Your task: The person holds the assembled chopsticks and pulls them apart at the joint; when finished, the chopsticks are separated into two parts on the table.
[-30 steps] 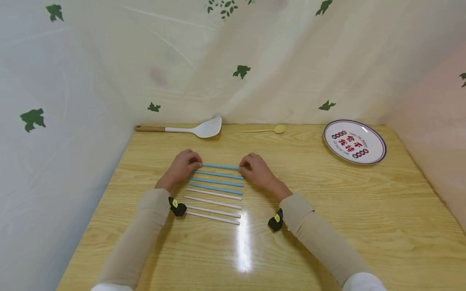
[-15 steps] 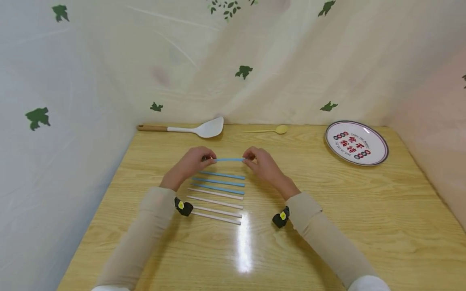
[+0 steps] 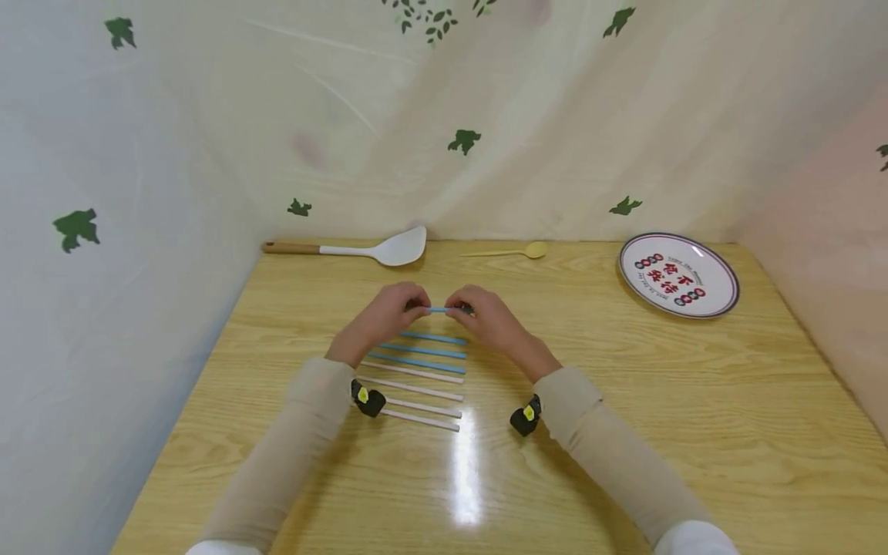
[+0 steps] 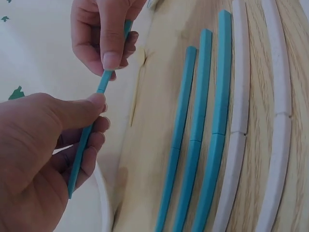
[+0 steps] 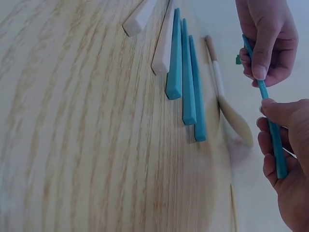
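Note:
My left hand (image 3: 388, 314) and right hand (image 3: 489, 317) face each other above the table and pinch one blue chopstick (image 3: 438, 309) between thumbs and fingers. Only a short stretch of it shows between the thumbs in the head view. A seam in the chopstick (image 4: 102, 87) lies near my left thumb in the left wrist view, and both pieces look in line. Under the hands, three blue chopsticks (image 3: 425, 361) lie side by side, each with a seam near its middle. Several pale pink chopsticks (image 3: 416, 388) lie parallel, nearer the body; my left wrist hides some of their ends.
Along the table's back edge lie a white spatula (image 3: 401, 248) with a wooden handle and a yellow spoon (image 3: 534, 250). A white plate (image 3: 711, 270) with red lettering sits at the back right. Patterned cloth (image 3: 541, 154) hangs behind the table.
The chopstick has risen off the table from the back of the row. My hands have slid closer together along it, the left one moving right, so less of it shows between them.

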Tool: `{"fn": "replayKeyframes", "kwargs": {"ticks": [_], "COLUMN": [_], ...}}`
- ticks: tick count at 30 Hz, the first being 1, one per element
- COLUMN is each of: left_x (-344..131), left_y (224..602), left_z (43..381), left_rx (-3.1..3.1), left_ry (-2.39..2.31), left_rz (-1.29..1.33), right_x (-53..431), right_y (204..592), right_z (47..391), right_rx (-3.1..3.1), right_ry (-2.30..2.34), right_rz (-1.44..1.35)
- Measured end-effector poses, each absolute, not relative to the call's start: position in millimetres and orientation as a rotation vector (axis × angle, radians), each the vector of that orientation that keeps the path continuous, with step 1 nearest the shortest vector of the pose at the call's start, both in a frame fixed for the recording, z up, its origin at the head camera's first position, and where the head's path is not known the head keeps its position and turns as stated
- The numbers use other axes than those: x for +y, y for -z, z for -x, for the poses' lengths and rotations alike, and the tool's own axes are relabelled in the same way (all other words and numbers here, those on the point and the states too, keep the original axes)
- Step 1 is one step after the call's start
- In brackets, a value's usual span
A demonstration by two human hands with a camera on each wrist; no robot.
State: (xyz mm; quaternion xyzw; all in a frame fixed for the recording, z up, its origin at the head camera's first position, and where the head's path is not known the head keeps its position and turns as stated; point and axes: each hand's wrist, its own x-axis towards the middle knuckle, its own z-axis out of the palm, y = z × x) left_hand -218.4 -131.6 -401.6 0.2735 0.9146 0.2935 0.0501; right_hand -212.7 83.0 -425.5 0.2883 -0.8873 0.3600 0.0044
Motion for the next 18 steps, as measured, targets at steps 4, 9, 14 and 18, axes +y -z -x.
{"fn": "replayKeyframes", "kwargs": {"ticks": [4, 9, 14, 18], "left_x": [-129, -126, -123, -120], "left_y": [405, 408, 408, 406], "left_z": [221, 224, 226, 226], "left_rx": [2.793, 2.82, 2.856, 2.88], "left_ry": [-0.924, -0.956, -0.975, -0.972], "left_rz": [-0.837, -0.885, -0.938, -0.965], "right_x": [84, 87, 91, 95], "right_y": [425, 424, 422, 421], "right_z": [213, 213, 213, 213], "right_rx": [-2.8, -2.799, -2.758, -2.713], "right_ry": [-1.101, -1.058, -1.041, -1.033], "right_rz": [-0.868, -0.859, -0.87, -0.901]}}
